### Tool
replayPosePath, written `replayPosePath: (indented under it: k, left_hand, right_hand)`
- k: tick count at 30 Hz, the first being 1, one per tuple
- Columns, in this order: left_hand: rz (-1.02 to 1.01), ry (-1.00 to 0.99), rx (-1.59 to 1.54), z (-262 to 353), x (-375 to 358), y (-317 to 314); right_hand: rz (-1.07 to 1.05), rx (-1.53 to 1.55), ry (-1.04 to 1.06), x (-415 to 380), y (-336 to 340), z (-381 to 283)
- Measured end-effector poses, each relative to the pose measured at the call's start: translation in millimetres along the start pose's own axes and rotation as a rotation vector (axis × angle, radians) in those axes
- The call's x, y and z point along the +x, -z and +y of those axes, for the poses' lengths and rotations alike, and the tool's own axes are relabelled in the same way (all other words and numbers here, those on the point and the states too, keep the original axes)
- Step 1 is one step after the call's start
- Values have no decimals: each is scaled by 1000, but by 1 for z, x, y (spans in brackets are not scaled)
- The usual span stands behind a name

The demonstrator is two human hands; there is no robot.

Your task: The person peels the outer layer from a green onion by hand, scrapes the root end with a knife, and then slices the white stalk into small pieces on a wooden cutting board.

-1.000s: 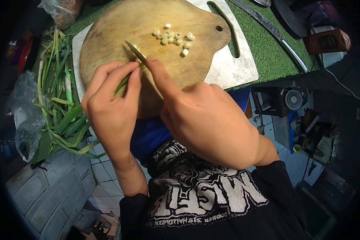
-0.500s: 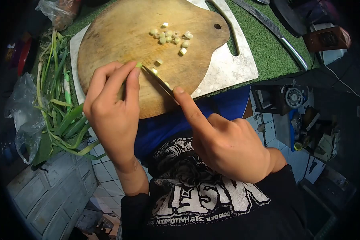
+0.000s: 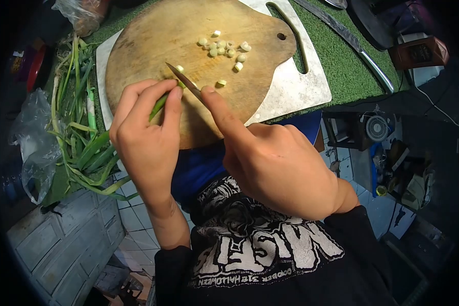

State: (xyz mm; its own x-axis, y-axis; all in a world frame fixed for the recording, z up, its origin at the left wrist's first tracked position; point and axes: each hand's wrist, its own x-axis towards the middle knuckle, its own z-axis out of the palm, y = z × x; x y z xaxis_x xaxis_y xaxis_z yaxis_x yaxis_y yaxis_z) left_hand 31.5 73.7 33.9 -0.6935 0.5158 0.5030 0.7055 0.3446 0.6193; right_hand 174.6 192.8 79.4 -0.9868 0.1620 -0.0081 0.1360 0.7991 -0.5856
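My left hand (image 3: 149, 120) pinches a green onion (image 3: 159, 105) over the round wooden cutting board (image 3: 153, 35), fingertips close to its cut end. My right hand (image 3: 280, 158) is closed around a knife (image 3: 187, 84), its index finger stretched along the back of the blade. The handle is hidden inside the fist. The blade lies across the onion's end, just beside my left fingertips, with its tip pointing up and left. Several pale cut onion pieces (image 3: 221, 48) are scattered on the board's upper right, and a few lie near the blade.
Under the wooden board is a white board (image 3: 290, 94) on a green mat (image 3: 321, 48). More green onions (image 3: 76, 102) and a plastic bag (image 3: 35, 143) lie at the left. A large knife (image 3: 362, 53) rests at the upper right, near a brown box (image 3: 421, 52).
The knife has shifted up and left, its blade now across the onion's end. My right hand moved with it. More of the onion's green stalk shows in my left hand.
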Motion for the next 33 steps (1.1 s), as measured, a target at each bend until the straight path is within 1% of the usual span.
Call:
replayPosePath:
  k: [5,8,15,17,21,23,24,26,28,31,33]
  left_hand:
    - [8,-16,-10,-2,0,-1]
    - [10,-26,1,-2,0,-1]
    - [26,-22,29,0,-1,-2]
    - [35,-30,33,-1,-1,-2]
    - [24,-12,43,3,-3,-3]
    - [29,-8,67,4,-3,-1]
    - [15,-3,82,4,-3,0]
    - [4,2,98,3,-3,2]
    - [-1,-4,64,0,-1,3]
    - [-44,-15,64,1,1,6]
    - [-51,-5,52,4,2,4]
  right_hand:
    - [-47,-54,-63,6,2,-9]
    - [-37,-96,-81,16,2,-17]
    - [-41,-154,-41,23,7,-20]
    - [-88,-176,-48,16,9,-19]
    - [-105,-165,-70,-5,8,-17]
    - [-112,-117,-119,-18,8,-14]
    - [-109,-118,-116,-23,9,-9]
    - [-99,-17,-104,-31,8,-1]
    - [-98,-2,-112,-30,8,0]
    - [-78,-2,-106,-28,7,1]
    - [5,17,-95,-22,6,4]
